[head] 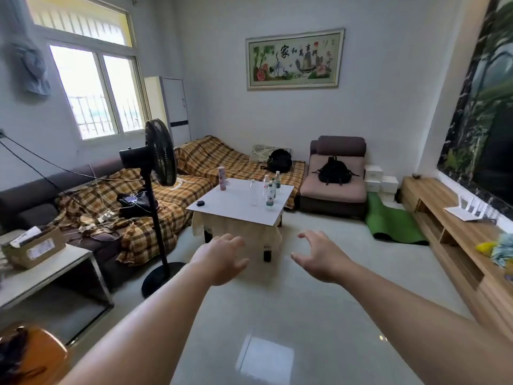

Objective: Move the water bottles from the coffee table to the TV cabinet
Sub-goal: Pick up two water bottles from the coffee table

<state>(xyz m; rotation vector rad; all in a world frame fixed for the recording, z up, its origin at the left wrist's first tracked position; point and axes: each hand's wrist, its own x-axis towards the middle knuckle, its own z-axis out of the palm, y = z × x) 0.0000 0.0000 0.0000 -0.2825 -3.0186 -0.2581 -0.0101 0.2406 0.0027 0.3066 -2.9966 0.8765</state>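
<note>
Several clear water bottles [269, 194] with green labels stand in a cluster on the right side of the white coffee table [227, 202] across the room. A pink tumbler [222, 178] stands at the table's far left corner. The long wooden TV cabinet [455, 232] runs along the right wall. My left hand [222, 258] and my right hand [319, 255] are stretched out in front of me over the floor, short of the table, both with fingers spread and holding nothing.
A black standing fan [159, 173] is left of the table, in front of a plaid-covered sofa [155, 215]. A small dark object [200, 203] lies on the table. An armchair with a black backpack [334, 170], a green mat [391, 220] and a side table [47, 270] surround the tiled floor.
</note>
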